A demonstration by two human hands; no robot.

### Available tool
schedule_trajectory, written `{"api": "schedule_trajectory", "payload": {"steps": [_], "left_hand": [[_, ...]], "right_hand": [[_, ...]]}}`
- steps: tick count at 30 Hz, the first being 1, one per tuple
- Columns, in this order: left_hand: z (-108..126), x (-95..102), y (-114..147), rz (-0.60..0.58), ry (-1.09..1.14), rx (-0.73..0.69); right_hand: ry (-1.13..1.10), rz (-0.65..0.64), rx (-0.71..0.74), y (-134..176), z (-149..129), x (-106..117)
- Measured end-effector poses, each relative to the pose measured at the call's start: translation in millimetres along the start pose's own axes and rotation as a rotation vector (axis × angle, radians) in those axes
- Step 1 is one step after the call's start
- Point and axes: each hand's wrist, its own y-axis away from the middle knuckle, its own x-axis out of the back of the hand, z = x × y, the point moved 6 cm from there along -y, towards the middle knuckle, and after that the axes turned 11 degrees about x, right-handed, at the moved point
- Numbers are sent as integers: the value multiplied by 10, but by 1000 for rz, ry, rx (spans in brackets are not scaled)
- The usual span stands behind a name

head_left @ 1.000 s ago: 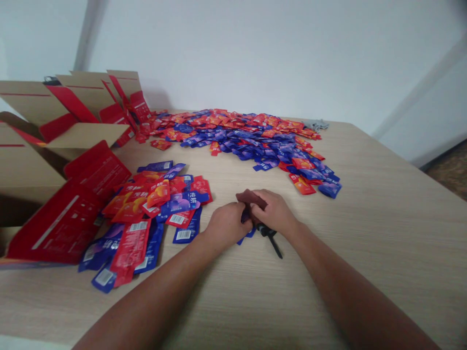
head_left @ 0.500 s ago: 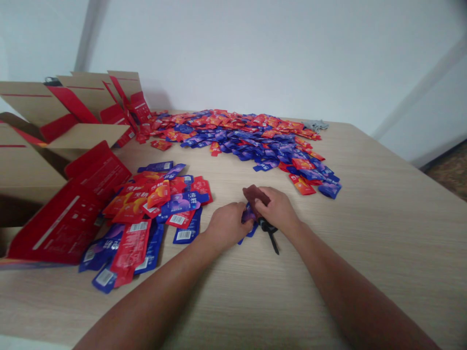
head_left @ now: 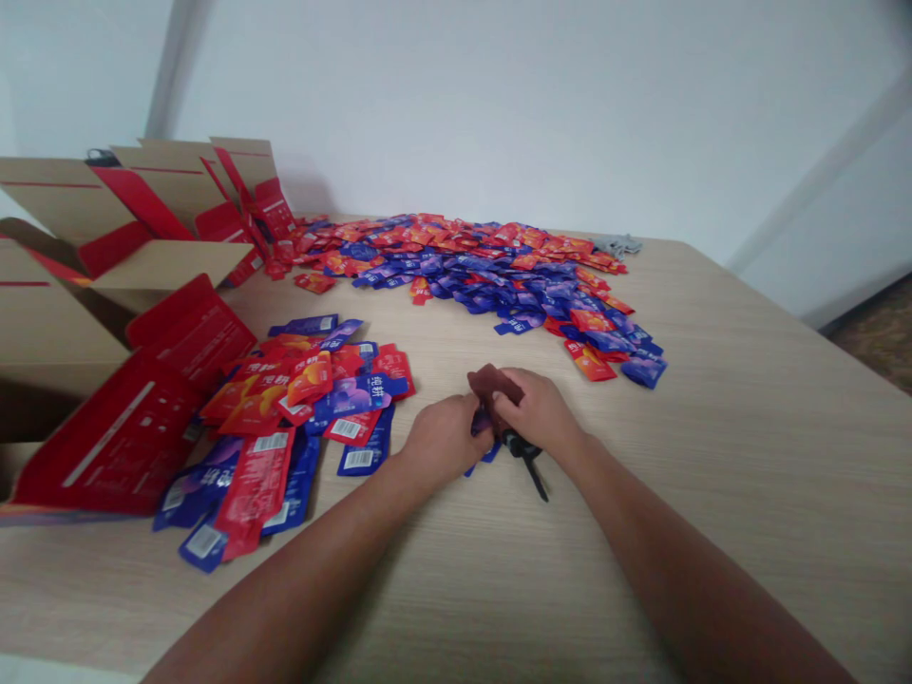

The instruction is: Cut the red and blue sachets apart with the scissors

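Note:
My left hand (head_left: pixel 443 440) is closed on a purple-blue sachet (head_left: pixel 483 421), mostly hidden by the fingers. My right hand (head_left: pixel 536 408) grips a flat reddish-brown piece (head_left: pixel 487 379), which leans over the sachet and touches it or nearly so. Below it, a black part (head_left: pixel 520 443) with a thin dark rod sticks out from under the right palm; whether it joins the brown piece I cannot tell. A blue sachet corner (head_left: pixel 490 453) shows on the table (head_left: pixel 456 589) between the hands. To the left lies a loose pile of red and blue sachets (head_left: pixel 349 394).
Open cardboard boxes with red flaps (head_left: pixel 135 427) stand along the left side. A long heap of red and purple sachets (head_left: pixel 470 266) curves across the back of the table. A grey crumpled item (head_left: pixel 618 246) lies at its far right end, near the wall (head_left: pixel 499 114).
The brown piece has shifted slightly left, over more of the sachet, and the dark rod has swung a little. Both hands keep nearly the same place. The piles are unchanged.

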Motion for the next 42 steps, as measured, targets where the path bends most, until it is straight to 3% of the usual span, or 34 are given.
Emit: {"api": "schedule_trajectory", "payload": {"steps": [7, 16, 26, 30, 34, 36, 38, 40, 42], "left_hand": [[8, 39, 28, 25, -30, 16], [-32, 13, -12, -29, -3, 53], [-95, 46, -21, 29, 180, 134], [-133, 126, -60, 163, 305, 106], [-106, 247, -20, 368, 341, -44], [-51, 209, -8, 332, 306, -147], [7, 95, -16, 197, 251, -230], [51, -11, -21, 74, 213, -293], [62, -39, -28, 46, 226, -315]], "right_hand": [[117, 38, -100, 3, 176, 54], [220, 30, -177, 19, 253, 77], [167, 80, -191, 28, 246, 118], [67, 172, -203, 46, 297, 133], [-36, 358, -304, 93, 439, 195], [-78, 438, -338, 110, 476, 232], [-92, 491, -341, 114, 465, 267], [-97, 508, -325, 109, 421, 279], [-120, 491, -298, 98, 370, 259]]}}
